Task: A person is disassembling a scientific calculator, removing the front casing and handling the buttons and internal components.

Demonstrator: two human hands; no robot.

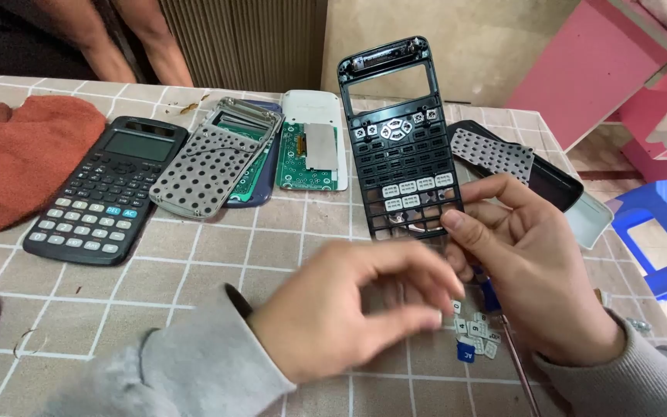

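Holding the black calculator front shell by its lower edge, the right hand has its fingers pinched on the frame's bottom right corner, thumb at the front; the shell stands near upright, its long axis running up and away from those fingers, the battery end topmost and the empty display window just below it. Some white key caps sit in the middle rows; the lowest rows above the fingers are open. The left hand hangs just below and to the left of the shell's lower edge, blurred, its fingers curled narrow toward the thumb; whether they hold a key cap cannot be told. It is not touching the shell. Loose key caps, white with one blue, lie on the checked worktop just under the right palm, nearer the right hand than the left. Well beyond the left fingers lie a whole dark calculator, a perforated grey key mat, a green circuit board and an orange cloth.
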